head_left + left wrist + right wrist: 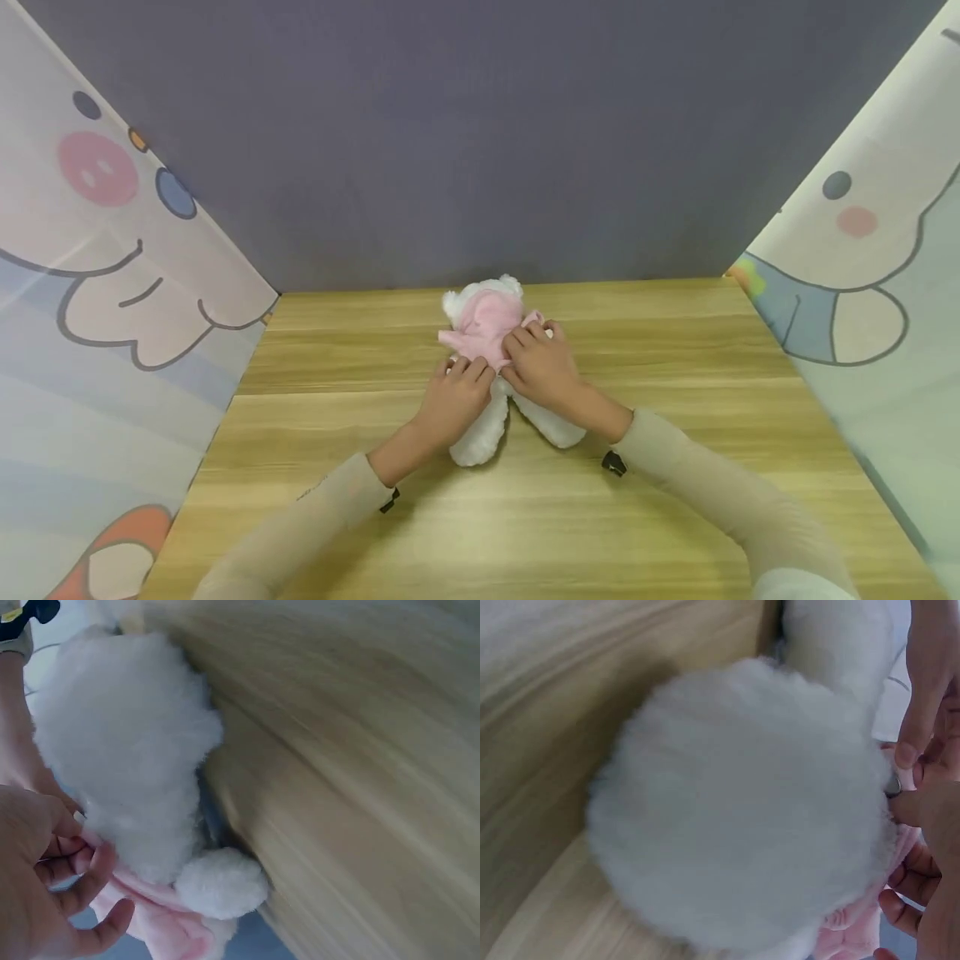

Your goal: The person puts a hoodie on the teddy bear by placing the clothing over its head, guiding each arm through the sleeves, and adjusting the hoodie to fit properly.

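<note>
A white plush toy (480, 433) lies on the table with its two legs pointing toward me, dressed in a pink garment (489, 321). My left hand (452, 402) pinches the lower edge of this garment between thumb and fingers, its remaining fingers loosely curved in the left wrist view. Close beside it, my right hand (543, 367) grips the garment's other side at the toy's middle. In the right wrist view a small shiny round piece (893, 786) shows between the two thumbs. A fluffy white leg (735, 810) fills much of that view.
The wooden table (315, 367) meets a dark grey wall (480, 150) right behind the toy's head. Cartoon-printed panels (45, 400) stand along the left and right sides. A black wrist strap piece (614, 463) hangs below the right sleeve.
</note>
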Motion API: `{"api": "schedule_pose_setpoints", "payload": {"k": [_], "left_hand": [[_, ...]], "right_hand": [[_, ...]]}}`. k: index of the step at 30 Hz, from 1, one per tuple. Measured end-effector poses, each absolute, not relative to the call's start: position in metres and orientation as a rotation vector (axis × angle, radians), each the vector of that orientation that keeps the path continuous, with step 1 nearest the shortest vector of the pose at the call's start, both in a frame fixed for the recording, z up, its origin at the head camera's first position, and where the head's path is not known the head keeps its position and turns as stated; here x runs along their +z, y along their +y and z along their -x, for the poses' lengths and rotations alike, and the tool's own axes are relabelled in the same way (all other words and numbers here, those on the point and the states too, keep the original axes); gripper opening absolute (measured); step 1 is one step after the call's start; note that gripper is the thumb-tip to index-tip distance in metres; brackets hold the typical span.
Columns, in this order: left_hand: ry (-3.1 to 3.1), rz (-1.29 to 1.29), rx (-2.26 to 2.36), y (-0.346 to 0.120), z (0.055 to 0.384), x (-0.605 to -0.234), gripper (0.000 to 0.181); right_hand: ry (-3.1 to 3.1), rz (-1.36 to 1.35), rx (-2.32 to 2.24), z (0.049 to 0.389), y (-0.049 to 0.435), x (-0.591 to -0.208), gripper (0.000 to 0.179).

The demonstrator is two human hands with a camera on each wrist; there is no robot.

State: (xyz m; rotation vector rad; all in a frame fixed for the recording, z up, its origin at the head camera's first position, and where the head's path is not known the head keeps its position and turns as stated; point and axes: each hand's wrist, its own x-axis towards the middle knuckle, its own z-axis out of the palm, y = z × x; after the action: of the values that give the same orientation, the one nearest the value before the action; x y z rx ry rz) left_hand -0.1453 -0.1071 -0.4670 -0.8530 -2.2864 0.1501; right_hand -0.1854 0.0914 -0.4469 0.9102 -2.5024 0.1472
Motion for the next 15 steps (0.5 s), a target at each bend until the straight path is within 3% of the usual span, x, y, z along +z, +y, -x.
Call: {"api": "schedule_pose_setpoints", "payload": {"k": [11, 15], "left_hand": [[-2.541, 0.822, -0.049, -0.129, 0.167, -0.461, 0.031], [-2.572, 0.928, -0.045, -0.134, 0.173, -0.463, 0.025]], "right_hand": [[-2.450, -0.978, 0.215, 0.176, 0.096, -0.439, 0.013], [-2.461, -0.993, 0.171, 0.174, 0.093, -0.442, 0.018]]}}
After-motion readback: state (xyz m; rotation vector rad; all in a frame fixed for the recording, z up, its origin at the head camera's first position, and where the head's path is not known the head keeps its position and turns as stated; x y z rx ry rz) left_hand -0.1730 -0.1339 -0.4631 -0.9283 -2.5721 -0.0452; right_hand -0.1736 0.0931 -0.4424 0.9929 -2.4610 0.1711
